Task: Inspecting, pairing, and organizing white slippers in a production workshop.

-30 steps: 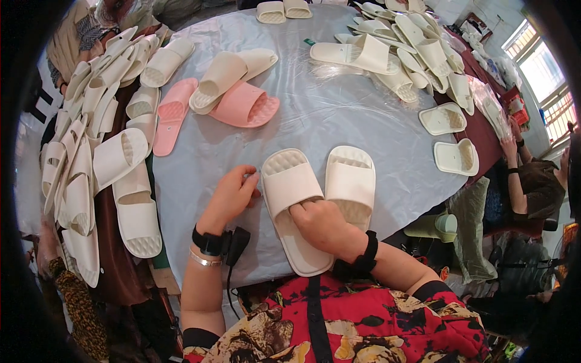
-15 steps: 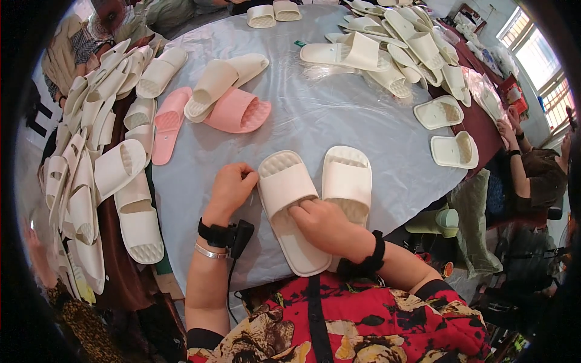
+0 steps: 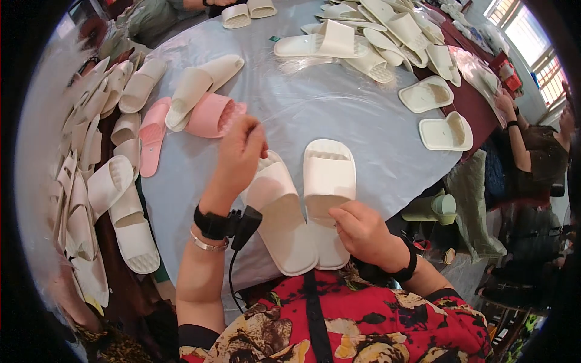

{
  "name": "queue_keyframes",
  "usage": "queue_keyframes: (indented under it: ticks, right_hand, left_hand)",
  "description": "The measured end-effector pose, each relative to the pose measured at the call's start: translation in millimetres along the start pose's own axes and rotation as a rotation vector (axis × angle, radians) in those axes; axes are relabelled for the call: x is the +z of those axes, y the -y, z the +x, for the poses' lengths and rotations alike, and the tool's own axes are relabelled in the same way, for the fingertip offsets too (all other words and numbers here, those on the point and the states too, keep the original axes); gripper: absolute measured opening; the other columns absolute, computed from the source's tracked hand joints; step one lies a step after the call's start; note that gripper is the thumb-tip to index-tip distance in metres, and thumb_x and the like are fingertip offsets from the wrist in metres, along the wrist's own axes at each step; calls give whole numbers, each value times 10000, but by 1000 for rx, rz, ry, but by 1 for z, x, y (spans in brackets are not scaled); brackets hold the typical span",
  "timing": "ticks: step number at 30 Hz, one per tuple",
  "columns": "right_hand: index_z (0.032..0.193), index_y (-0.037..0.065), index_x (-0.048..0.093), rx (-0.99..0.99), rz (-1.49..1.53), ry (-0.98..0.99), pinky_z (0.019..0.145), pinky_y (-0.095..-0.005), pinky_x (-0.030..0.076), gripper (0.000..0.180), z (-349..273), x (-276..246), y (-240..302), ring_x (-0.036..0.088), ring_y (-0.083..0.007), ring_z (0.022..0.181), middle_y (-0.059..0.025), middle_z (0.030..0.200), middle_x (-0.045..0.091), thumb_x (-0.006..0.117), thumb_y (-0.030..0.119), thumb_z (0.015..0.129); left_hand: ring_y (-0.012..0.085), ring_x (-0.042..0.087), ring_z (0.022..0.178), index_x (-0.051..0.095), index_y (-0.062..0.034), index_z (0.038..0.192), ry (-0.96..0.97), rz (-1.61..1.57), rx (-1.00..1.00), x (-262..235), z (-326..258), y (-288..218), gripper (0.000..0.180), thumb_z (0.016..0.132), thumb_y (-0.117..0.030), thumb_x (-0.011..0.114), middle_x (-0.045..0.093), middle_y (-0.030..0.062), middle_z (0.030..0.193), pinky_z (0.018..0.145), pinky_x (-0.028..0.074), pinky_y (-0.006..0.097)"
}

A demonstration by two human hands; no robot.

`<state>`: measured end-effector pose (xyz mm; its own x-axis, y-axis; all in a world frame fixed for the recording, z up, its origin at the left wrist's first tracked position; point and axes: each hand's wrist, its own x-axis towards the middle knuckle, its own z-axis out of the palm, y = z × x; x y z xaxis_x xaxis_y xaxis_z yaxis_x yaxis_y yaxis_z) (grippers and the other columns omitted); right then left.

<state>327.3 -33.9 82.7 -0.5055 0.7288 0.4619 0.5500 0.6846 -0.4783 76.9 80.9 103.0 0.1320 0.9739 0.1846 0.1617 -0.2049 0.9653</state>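
Two cream slide slippers lie side by side before me, toes pointing away. My left hand (image 3: pixel 239 154) is raised over the toe of the left slipper (image 3: pixel 283 227), fingers curled and pressed together; anything in them is too small to make out. My right hand (image 3: pixel 368 235) is closed in a pinch at the right edge of the right slipper (image 3: pixel 330 178), just behind its strap. What its fingertips hold, if anything, cannot be made out. Beyond my left hand lie a pink slipper (image 3: pixel 209 118) and a cream slipper (image 3: pixel 189 94) partly over it.
Grey plastic sheeting (image 3: pixel 284 115) covers the round table. Cream slippers are heaped at the left (image 3: pixel 78 181) and far right (image 3: pixel 399 36). Another pink slipper (image 3: pixel 153 136) lies by the left edge. A pale green cup (image 3: pixel 430 207) stands at right; a co-worker's arm (image 3: pixel 514 130) shows beyond.
My right hand has left the left slipper's strap opening and moved right to the right slipper's edge. My left hand has risen and moved forward. The whole view has shifted slightly.
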Motion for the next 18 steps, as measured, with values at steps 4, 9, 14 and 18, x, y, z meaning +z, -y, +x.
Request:
queue_keyframes:
  ticks: [4,9,14,18]
  right_hand:
    - [1015,-39,583,51,-26,106,676,-376,512,323,-10,3,-3,590,-308,790,-135,840,574,611,-13,694]
    - [1019,-47,580,40,-154,174,742,-338,494,301,-8,12,-2,574,-280,872,-128,910,586,617,85,751]
    - [1042,-52,584,59,-155,148,780,-383,485,372,3,19,0,573,-312,919,-152,984,600,668,177,761]
    - [1074,-20,600,285,-6,517,797,-371,481,455,13,25,-10,600,-285,929,-183,989,621,656,335,795]
  left_hand:
    - [129,559,698,551,6,915,173,265,44,38,21,-4,160,924,-154,541,581,64,785,645,459,273]
    - [244,593,739,591,21,905,403,437,69,64,38,8,172,892,-146,555,628,149,824,678,476,342]
    - [206,613,750,611,11,910,520,500,8,63,30,19,175,872,-159,597,649,133,822,691,483,325]
    - [158,604,722,613,8,893,387,383,-48,62,7,30,139,870,-129,611,656,97,806,659,477,289]
